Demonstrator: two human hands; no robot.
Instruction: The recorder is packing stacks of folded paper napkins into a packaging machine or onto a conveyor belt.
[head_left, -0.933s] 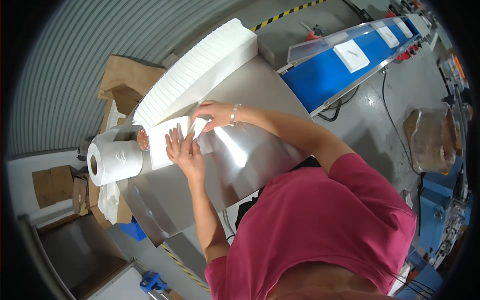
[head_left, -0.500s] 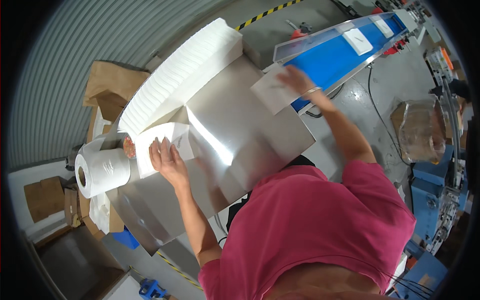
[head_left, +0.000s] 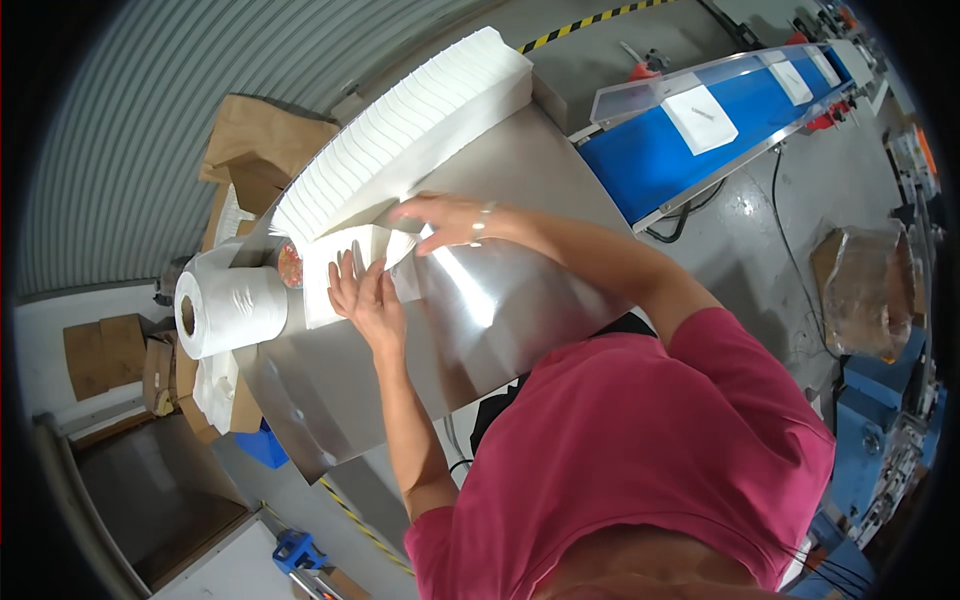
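Observation:
Flat white folded sheets [head_left: 322,268] lie in a small pile at the left of a shiny metal table [head_left: 500,300]. My left hand [head_left: 370,302] rests on the pile with its fingers spread. Beside it, my right hand [head_left: 438,220], with a bracelet at the wrist, reaches to the pile's right edge. Its thumb and fingers are apart near a raised white corner [head_left: 400,246]; whether they touch it is hard to see. Behind both hands, a long row of white folded sheets [head_left: 400,125] stands on edge, packed tightly.
A blue conveyor belt [head_left: 630,160] with clear side guards carries several white sheets [head_left: 700,120] at the far right. Left of the pile lie a white roll [head_left: 240,312] and a round reddish thing [head_left: 289,266]. Cardboard boxes [head_left: 255,140] stand beyond; a plastic-lined box [head_left: 865,290] is on the right.
My right hand has left the sheet it was moving at the conveyor and come back to the pile. That sheet now lies on the belt. My left hand stays on the pile.

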